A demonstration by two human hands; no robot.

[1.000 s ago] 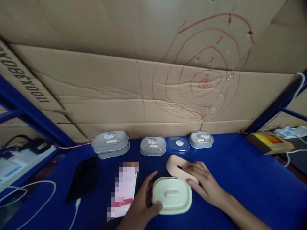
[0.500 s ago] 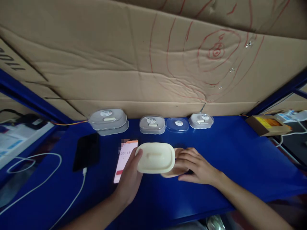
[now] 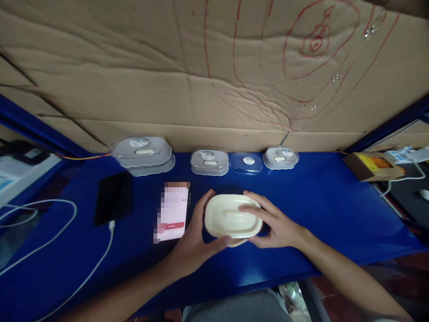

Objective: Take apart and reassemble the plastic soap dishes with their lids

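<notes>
A cream oval plastic piece (image 3: 217,219), shallow like a tray, with a bar shape in its middle, is between my two hands at the table's centre. My left hand (image 3: 197,239) grips its left side, the thumb at the near edge and the fingers round the far left. My right hand (image 3: 278,226) holds the right side, with one finger lying across the top. Under the near edge shows a strip of a peach plastic band (image 3: 238,243); the cream piece hides most of it. Whether the two are joined I cannot tell.
Along the back of the blue table (image 3: 321,214) stand clear-lidded oval cases (image 3: 209,163) and a separate clear lid (image 3: 246,164). A lit phone (image 3: 172,212), a dark phone (image 3: 114,199) and a white cable (image 3: 109,255) lie left. A cardboard box (image 3: 372,167) sits right.
My left hand lifted the cream piece and brought it over the peach band. My right hand has shifted its hold from the band alone to the cream piece's right side. The view tilted down.
</notes>
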